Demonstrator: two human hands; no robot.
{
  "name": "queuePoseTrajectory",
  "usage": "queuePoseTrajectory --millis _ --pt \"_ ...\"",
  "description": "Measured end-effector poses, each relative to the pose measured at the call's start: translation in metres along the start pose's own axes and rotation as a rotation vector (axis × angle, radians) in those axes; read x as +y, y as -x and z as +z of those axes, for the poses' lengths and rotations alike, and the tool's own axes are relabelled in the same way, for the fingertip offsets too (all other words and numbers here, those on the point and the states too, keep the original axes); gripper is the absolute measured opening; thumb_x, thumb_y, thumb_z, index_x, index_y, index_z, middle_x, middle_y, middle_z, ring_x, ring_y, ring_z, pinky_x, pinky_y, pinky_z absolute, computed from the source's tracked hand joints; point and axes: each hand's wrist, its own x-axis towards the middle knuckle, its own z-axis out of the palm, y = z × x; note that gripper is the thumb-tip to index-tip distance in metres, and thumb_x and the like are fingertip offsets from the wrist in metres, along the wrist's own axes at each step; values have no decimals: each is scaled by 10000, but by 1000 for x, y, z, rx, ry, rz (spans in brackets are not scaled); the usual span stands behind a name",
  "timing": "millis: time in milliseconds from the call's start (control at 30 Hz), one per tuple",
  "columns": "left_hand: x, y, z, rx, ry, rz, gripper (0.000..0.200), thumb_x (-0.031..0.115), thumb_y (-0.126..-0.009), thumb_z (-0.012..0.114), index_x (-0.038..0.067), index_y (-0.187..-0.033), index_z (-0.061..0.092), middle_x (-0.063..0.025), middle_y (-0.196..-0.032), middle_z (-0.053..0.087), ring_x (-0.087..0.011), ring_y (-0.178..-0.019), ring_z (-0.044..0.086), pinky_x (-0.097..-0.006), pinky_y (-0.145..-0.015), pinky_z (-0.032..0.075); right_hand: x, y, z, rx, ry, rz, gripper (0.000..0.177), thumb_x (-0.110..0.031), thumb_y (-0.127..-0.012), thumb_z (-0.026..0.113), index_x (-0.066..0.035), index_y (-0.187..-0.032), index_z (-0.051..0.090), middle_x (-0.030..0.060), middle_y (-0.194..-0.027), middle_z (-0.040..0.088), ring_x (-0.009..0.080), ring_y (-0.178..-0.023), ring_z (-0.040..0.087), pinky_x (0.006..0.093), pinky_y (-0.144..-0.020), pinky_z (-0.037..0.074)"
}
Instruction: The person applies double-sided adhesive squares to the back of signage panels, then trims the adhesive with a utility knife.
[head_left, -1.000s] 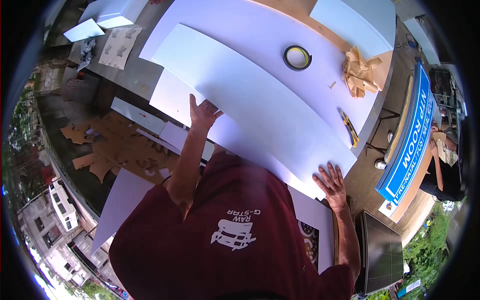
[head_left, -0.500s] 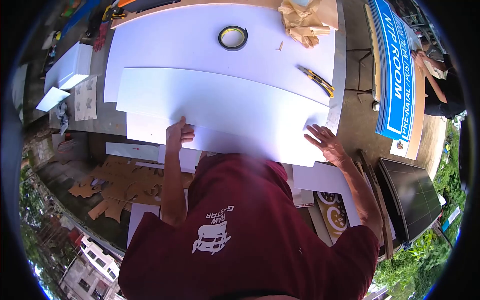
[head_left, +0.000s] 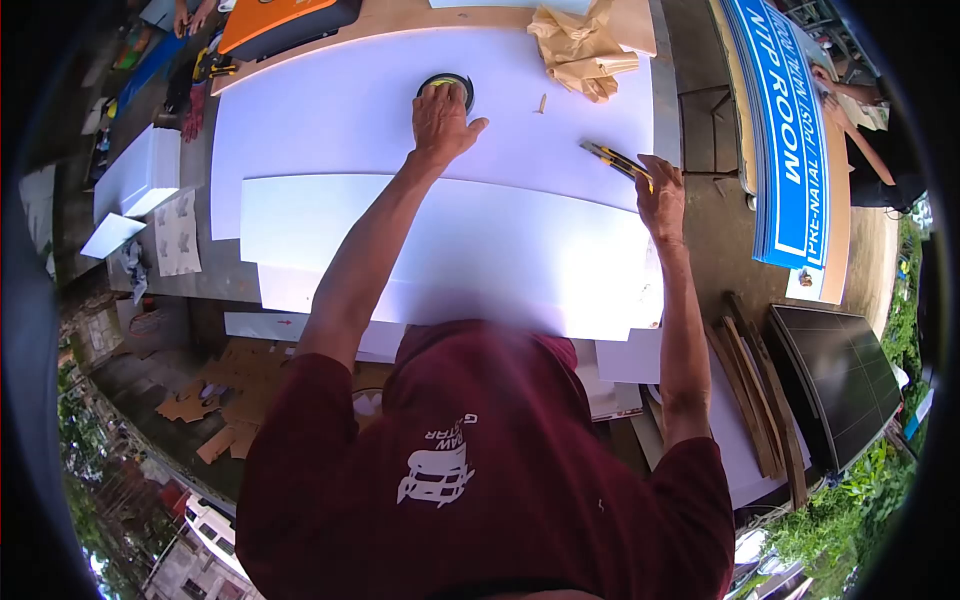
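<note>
L hand (head_left: 441, 120): board (head_left: 480, 240) edge → tape roll (head_left: 446, 84) | R hand (head_left: 662, 200): board → cutter (head_left: 613, 160)

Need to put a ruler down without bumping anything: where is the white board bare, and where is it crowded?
Bare: the back sheet left of the left hand on the tape roll, and the front strip between the left forearm and the right hand. Crowded: the far right corner, with the crumpled brown paper, the utility knife and that hand.
</note>
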Motion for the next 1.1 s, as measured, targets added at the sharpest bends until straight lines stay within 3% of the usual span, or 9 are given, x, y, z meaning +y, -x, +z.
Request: queuePoseTrajectory --millis 67,200,333,433,533,667,767,933,1100 --pt "3 -19 8 -87 -85 -82 530 434 -769 800 48 -1112 680 -132 -1072 693 -295 -1147 534 -465 -960 394 0 -7 3 -78 13 6 340 -54 -868 645 -48 -1208 641 142 -1200 652 358 -1084 584 456 -940 496" --pt "-19 -22 32 76 -17 81 391 339 -822 780 19 -1032 697 -150 -1008 712 -322 -994 643 -460 -906 439 -2 -10 28 -134 139 -28 466 -129 -882 677 -73 -1328 553 137 -1340 575 341 -1211 536 459 -1010 473" --pt "-6 10 -18 -58 615 52 315 181 -876 758 -15 -1102 658 -118 -953 688 -245 -848 648 -330 -778 514 -33 -22 31 -58 -212 9 439 -169 -905 678 -68 -1321 580 159 -1292 616 352 -1181 566 452 -1000 486" --pt "7 50 -46 -133 810 201 298 156 -892 743 -16 -1115 648 -112 -932 663 -218 -807 623 -340 -747 510 -88 -36 15 -263 -715 211 470 -348 -976 624 -87 -1362 568 144 -1280 650 335 -1139 627 440 -977 504" --pt "26 80 -66 -170 807 246 318 176 -886 753 -14 -1111 632 -115 -926 651 -233 -797 623 -351 -744 510 -119 -35 22 -461 -1003 236 608 -486 -984 566 -54 -1411 526 134 -1351 606 278 -1247 562 417 -1035 471" --pt "35 100 -68 -190 705 283 305 167 -878 743 -16 -1098 637 -140 -947 662 -298 -819 649 -388 -730 515 -143 -13 24 -364 -875 172 307 -174 -989 607 -9 -1245 647 149 -1169 676 252 -1007 695 351 -903 543" --pt "41 117 -68 -252 697 296 309 184 -878 741 -20 -1090 646 -150 -963 670 -321 -831 654 -408 -738 513 -141 16 23 -292 -816 194 267 -127 -948 666 1 -1182 675 133 -1089 711 224 -950 711 332 -846 561" --pt "54 140 -58 -339 685 287 316 231 -887 726 8 -1101 657 -147 -1078 681 -326 -893 664 -414 -768 517 -145 69 0 -247 -898 522 168 -92 -902 709 0 -1041 728 68 -932 728 145 -821 664 296 -745 541" --pt "91 138 -72 -556 620 250 345 292 -853 750 59 -1103 705 -121 -911 729 -303 -805 700 -396 -749 538 -122 116 -9 -140 -1125 685 132 -116 -906 726 -51 -1019 745 20 -808 695 97 -751 628 267 -686 519"
